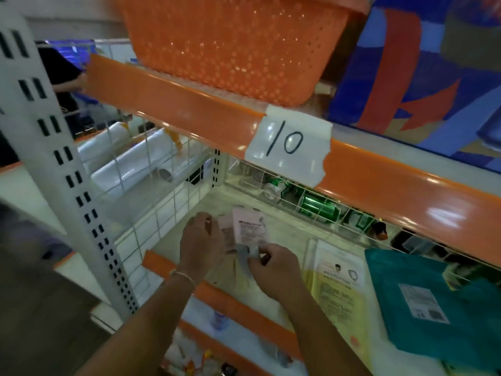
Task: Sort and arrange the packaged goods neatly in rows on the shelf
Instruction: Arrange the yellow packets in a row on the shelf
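Both hands reach into a white shelf bay (284, 229) with an orange front lip. My left hand (199, 240) grips the left edge of a pale pink packet (249, 226) that has printed text on its back. My right hand (273, 267) pinches the packet's lower end, where a grey strip shows. A second pinkish packet (225, 223) lies partly under the first. To the right lie a pale yellow packet (339, 283) and a teal pouch (423, 302) with a white label.
A wire grid closes the back and left side of the bay. Behind it lie green cans (317, 204) and white rolls (135, 164). An orange basket (233, 47) sits on the shelf above, by a taped paper label marked 10 (287, 145). Lower shelves hold small items.
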Demonstrator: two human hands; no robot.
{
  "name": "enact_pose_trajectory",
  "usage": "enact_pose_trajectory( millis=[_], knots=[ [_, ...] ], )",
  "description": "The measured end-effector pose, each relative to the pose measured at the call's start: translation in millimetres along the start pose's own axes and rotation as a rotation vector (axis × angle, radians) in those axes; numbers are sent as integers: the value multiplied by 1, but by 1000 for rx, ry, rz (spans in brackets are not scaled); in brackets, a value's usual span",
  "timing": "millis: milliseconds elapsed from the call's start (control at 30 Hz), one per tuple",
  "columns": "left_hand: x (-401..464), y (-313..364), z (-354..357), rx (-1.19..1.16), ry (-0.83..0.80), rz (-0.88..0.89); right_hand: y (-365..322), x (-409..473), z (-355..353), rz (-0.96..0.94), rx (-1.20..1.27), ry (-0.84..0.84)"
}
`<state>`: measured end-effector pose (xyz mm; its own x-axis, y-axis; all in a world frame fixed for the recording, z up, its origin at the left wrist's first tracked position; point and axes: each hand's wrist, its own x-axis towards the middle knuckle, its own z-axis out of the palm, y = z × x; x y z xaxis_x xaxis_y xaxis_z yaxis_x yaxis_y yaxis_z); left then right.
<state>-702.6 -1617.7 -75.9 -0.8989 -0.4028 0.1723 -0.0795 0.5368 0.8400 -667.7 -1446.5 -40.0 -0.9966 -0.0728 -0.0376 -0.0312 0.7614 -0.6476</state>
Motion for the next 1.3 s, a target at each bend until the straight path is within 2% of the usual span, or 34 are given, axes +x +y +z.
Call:
enact_pose_trajectory(
  millis=[200, 367, 567, 700, 833, 933, 1000, 1067, 1133, 1200, 1300],
  knots=[
    [-14, -13, -4, -108, -96, 69, -19, 16, 29, 21, -102, 51],
    [-12, -24, 4, -24, -188, 186, -23, 16, 43, -3, -122, 76],
    [-12, -25, 7, 6, -133, 255, -18, 12, 50, -50, -50, 147],
    [-8, -35, 12, 33, -178, 203, -9, 3, 41, -46, -23, 167],
    [-11, -33, 12, 30, -151, 192, 13, -14, 20, 12, -13, 245],
    [-19, -18, 8, 19, -44, 282, 37, -27, -6, 117, -14, 315],
    [-34, 5, 12, -21, -33, 397, 56, -36, -22, 191, -2, 395],
    [-58, 31, 29, -52, -123, 518, 78, -44, -34, 268, -8, 480],
    [-87, 57, 54, -48, -341, 522, 96, -52, -44, 356, -60, 509],
    [-108, 73, 82, -54, -578, 412, 110, -59, -54, 454, -88, 470],
    [-117, 84, 111, -69, -730, 212, 123, -68, -61, 535, 39, 420]
  ],
)
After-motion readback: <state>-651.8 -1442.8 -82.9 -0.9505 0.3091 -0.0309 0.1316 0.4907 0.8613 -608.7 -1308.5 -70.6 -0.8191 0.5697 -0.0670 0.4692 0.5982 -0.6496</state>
